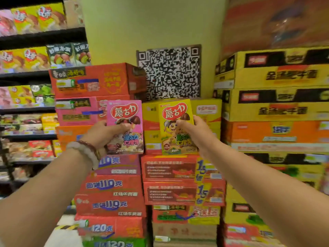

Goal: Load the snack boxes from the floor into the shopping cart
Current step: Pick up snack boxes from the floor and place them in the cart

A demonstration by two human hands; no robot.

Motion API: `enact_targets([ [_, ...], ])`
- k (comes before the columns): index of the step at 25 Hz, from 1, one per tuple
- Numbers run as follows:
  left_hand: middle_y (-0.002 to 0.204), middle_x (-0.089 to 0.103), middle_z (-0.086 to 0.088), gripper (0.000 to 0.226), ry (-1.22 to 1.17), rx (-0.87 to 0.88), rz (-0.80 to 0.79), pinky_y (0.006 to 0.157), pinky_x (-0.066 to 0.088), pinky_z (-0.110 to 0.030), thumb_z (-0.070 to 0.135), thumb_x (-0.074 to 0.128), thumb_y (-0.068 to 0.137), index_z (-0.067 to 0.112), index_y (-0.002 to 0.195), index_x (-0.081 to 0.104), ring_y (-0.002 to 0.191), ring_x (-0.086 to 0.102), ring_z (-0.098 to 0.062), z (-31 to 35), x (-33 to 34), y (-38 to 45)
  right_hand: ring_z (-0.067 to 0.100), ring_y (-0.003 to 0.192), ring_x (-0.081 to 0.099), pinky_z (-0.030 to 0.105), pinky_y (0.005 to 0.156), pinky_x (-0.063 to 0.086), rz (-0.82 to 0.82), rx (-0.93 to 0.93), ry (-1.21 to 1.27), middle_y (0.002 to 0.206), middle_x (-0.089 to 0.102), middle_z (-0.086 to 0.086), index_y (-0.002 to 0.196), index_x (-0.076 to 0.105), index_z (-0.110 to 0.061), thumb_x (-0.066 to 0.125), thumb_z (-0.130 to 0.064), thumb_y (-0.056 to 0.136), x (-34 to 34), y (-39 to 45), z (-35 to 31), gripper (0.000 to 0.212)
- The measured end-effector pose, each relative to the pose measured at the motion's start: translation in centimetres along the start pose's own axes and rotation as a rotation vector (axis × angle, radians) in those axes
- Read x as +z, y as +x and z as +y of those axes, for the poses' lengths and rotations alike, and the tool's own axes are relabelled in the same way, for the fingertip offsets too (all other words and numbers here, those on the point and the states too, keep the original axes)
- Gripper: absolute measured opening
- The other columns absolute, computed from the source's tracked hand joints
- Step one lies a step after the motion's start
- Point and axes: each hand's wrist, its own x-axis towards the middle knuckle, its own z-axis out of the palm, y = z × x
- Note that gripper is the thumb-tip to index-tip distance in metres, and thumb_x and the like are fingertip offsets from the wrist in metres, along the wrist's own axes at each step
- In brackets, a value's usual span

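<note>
While both arms are reaching fwd at chest height: left hand [108,133] is gripping pink card snack box [125,127], thumb across front; right hand [193,129] is gripping yellow card snack box [176,127] likewise. Both upright, just beside each other, in front of stacked red and yellow shipping cartons [179,182]. Risk, est.: one-handed holds slipping during turn to cart. Cart not in view; floor mostly hidden; back fingers hidden.

Black store shelving [42,35], left side
Rows of small snack boxes [38,16] stand on its tiers: yellow, pink and green packs, fronts outward.
</note>
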Motion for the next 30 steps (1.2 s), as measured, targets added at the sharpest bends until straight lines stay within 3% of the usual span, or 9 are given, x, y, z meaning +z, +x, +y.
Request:
enact_targets([
  [3, 0.040, 0.052, 0.006, 0.028, -0.096, 0.006, -0.212, 0.033, 0.033, -0.011, 0.019, 0.075, 0.074, -0.002, 0.080, 0.057, 0.031, 0.045, -0.004, 0.6, 13.6, 0.3, 0.019, 0.089, 0.068, 0.030, 0.064, 0.055, 0.167, 0.003, -0.069, 0.101, 0.069, 0.001, 0.105, 0.053, -0.027, 0.063, -0.029, 0.089, -11.7, -2.9, -1.6, 0.019],
  [6, 0.039, 0.053, 0.008, 0.017, -0.165, 0.006, -0.403, 0.033, 0.034, -0.011, 0.014, 0.070, 0.075, 0.007, 0.069, 0.056, 0.033, 0.047, -0.006, 0.7, 26.5, 0.0, 0.021, 0.089, 0.067, 0.033, 0.069, 0.055, 0.365, -0.002, -0.127, 0.100, 0.070, 0.003, 0.108, 0.054, -0.023, 0.065, -0.030, 0.087, -22.6, -6.1, -2.7, 0.025],
  [11, 0.040, 0.055, 0.003, 0.012, -0.191, -0.026, -0.703, 0.033, 0.036, -0.010, 0.004, 0.064, 0.083, 0.003, 0.075, 0.056, 0.030, 0.048, -0.004, 1.0, 45.3, -0.8, 0.026, 0.082, 0.067, 0.037, 0.069, 0.057, 0.682, -0.025, -0.197, 0.102, 0.069, 0.013, 0.116, 0.055, -0.014, 0.067, -0.023, 0.086, -37.6, -10.9, -3.6, 0.034],
  [15, 0.080, 0.072, -0.011, 0.026, -0.234, -0.039, -0.937, 0.063, 0.057, -0.033, 0.013, 0.075, 0.073, 0.006, 0.095, 0.062, 0.066, 0.069, -0.021, 1.8, 59.2, -0.8, 0.032, 0.087, 0.068, 0.047, 0.077, 0.057, 0.917, -0.042, -0.236, 0.105, 0.068, 0.015, 0.113, 0.055, -0.016, 0.066, -0.021, 0.087, -47.6, -14.3, -4.6, 0.028],
  [20, 0.044, 0.058, 0.005, 0.024, -0.267, 0.053, -1.249, 0.041, 0.041, -0.015, 0.017, 0.080, 0.068, 0.007, 0.068, 0.058, 0.036, 0.053, -0.006, 2.9, 75.7, -4.8, 0.028, 0.079, 0.069, 0.044, 0.073, 0.059, 1.211, -0.039, -0.266, 0.095, 0.070, 0.011, 0.100, 0.056, -0.018, 0.062, -0.018, 0.090, -56.8, -21.3, -6.1, 0.011],
  [23, 0.049, 0.061, 0.003, 0.021, -0.271, 0.027, -1.409, 0.038, 0.041, -0.014, 0.013, 0.076, 0.072, 0.004, 0.082, 0.060, 0.037, 0.056, -0.005, 2.7, 83.7, -9.5, 0.033, 0.083, 0.069, 0.046, 0.072, 0.058, 1.352, -0.036, -0.281, 0.101, 0.069, 0.017, 0.106, 0.056, -0.014, 0.061, -0.015, 0.090, -62.1, -26.0, -6.3, 0.017],
  [25, 0.068, 0.070, -0.004, 0.046, -0.277, -0.025, -1.519, 0.046, 0.051, -0.021, 0.023, 0.080, 0.062, 0.004, 0.099, 0.062, 0.052, 0.067, -0.012, 1.9, 89.3, -12.2, 0.030, 0.079, 0.070, 0.041, 0.065, 0.059, 1.426, -0.046, -0.298, 0.102, 0.068, 0.018, 0.112, 0.054, -0.011, 0.061, -0.014, 0.090, -66.2, -28.9, -6.3, 0.023],
  [27, 0.089, 0.072, -0.016, 0.067, -0.270, -0.079, -1.574, 0.070, 0.058, -0.041, 0.032, 0.086, 0.044, 0.005, 0.101, 0.064, 0.079, 0.071, -0.029, 0.9, 94.0, -14.8, 0.026, 0.075, 0.071, 0.036, 0.058, 0.058, 1.467, -0.039, -0.316, 0.098, 0.069, 0.015, 0.115, 0.054, -0.010, 0.060, -0.014, 0.090, -70.2, -31.1, -6.4, 0.026],
  [30, 0.104, 0.066, -0.027, 0.062, -0.291, -0.158, -1.599, 0.091, 0.047, -0.060, 0.022, 0.090, 0.047, 0.003, 0.101, 0.065, 0.097, 0.063, -0.042, 0.4, 101.0, -17.6, 0.028, 0.077, 0.071, 0.037, 0.060, 0.057, 1.518, -0.032, -0.304, 0.098, 0.069, 0.015, 0.119, 0.052, -0.009, 0.061, -0.016, 0.090, -77.1, -33.1, -6.7, 0.031],
])
